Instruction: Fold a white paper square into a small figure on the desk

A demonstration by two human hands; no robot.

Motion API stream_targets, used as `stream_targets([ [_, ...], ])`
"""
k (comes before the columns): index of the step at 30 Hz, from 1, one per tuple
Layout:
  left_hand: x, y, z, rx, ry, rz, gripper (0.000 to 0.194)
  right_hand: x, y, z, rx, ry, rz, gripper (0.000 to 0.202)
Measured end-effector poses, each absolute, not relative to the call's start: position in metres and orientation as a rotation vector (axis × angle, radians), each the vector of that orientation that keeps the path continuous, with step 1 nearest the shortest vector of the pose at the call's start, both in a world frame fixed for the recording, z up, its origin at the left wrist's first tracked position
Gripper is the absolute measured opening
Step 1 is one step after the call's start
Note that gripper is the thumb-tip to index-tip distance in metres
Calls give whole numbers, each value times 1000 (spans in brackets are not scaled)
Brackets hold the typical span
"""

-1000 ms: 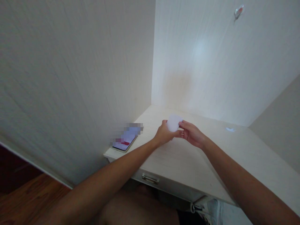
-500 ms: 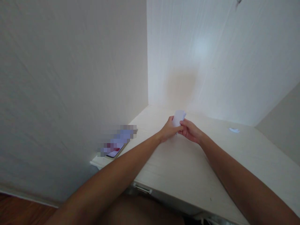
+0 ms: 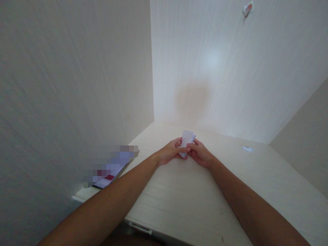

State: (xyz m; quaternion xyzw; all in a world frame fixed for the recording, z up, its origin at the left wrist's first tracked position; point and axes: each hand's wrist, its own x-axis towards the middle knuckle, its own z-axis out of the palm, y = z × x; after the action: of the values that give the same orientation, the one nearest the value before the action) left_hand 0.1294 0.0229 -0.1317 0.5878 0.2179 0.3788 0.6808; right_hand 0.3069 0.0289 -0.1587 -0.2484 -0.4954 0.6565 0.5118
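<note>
Both forearms reach out over the pale worktop (image 3: 194, 194). The left hand (image 3: 167, 154) and right hand (image 3: 200, 154) meet, fingers closed on a small folded white paper (image 3: 187, 139) standing up between them. A phone (image 3: 110, 174) lies well left of the fingers; a white scrap (image 3: 248, 149) lies well right, beyond them.

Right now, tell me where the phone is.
In the head view the phone lies flat at the left edge of the desk, against the left wall, to the left of the left hand and away from the folded paper.
</note>
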Motion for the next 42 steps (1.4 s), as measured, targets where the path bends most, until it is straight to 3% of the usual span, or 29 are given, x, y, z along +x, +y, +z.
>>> stream_targets([
  [8, 124, 29, -138, 1288, 542, 884, 56, 308, 31, -161, -613, -1176, 1568, 48],
  [14, 124, 35, -143, 1253, 623, 1005, 74, 309, 30, -159, -605, -1165, 1567, 55],
  [22, 124, 46, -153, 1117, 736, 1226, 47, 312, 36, -165, -635, -1131, 1578, 53],
  [42, 122, 54, -161, 1014, 772, 1242, 44, 313, 28, -145, -725, -848, 1726, 36],
])
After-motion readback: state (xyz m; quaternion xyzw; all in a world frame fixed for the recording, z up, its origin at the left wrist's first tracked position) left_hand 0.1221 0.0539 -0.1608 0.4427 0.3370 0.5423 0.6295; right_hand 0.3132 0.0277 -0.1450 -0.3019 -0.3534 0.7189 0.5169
